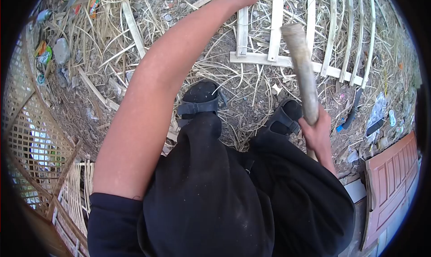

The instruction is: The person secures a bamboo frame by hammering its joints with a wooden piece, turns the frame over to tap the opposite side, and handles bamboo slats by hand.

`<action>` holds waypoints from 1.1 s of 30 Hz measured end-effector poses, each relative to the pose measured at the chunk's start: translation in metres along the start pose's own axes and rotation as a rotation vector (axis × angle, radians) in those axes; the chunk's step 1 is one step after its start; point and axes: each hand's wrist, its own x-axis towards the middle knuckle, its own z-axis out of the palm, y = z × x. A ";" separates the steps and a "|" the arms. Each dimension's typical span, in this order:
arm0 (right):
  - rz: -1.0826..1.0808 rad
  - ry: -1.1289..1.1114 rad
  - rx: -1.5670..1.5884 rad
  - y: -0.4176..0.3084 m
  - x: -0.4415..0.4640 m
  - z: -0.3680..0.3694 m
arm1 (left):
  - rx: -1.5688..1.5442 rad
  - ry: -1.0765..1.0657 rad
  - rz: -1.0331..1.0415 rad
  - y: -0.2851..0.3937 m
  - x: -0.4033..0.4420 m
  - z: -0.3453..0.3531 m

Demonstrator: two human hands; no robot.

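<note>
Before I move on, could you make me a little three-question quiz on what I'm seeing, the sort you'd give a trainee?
1. Which hand holds the thick wooden stick?
2. True or false: the slatted wooden frame lies in the upper part of the picture.
3. Choose what is worn here: A) tall boots; B) strapped sandals; C) gloves.

Key:
1. The right hand.
2. True.
3. B.

Thick wooden stick [307,84] slanting, far end blurred; pale slatted wooden frame [275,37] beyond, several slats joined to crossbar
</note>
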 end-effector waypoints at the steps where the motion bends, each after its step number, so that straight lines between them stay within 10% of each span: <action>1: 0.071 -0.054 -0.023 -0.014 -0.003 0.004 | 0.008 -0.007 -0.002 0.000 0.000 -0.003; 8: -0.060 -0.203 -0.097 -0.021 -0.015 0.006 | 0.017 -0.027 -0.017 0.000 -0.002 -0.003; 10: 0.328 -0.120 0.235 -0.027 -0.022 0.005 | 0.024 -0.020 -0.005 -0.001 -0.002 -0.003; 15: -0.036 -0.456 -0.197 -0.029 -0.025 0.011 | 0.011 -0.014 -0.013 0.003 0.001 0.000; 21: 0.203 -0.090 0.181 -0.016 -0.036 0.010 | 0.038 -0.011 -0.018 -0.002 -0.003 0.002; 24: -0.030 -0.653 -0.198 -0.025 -0.028 0.014 | 0.023 -0.016 -0.003 0.000 -0.001 -0.002; 33: 0.355 0.002 0.302 -0.018 -0.034 0.003 | 0.030 -0.004 -0.002 0.001 -0.002 -0.003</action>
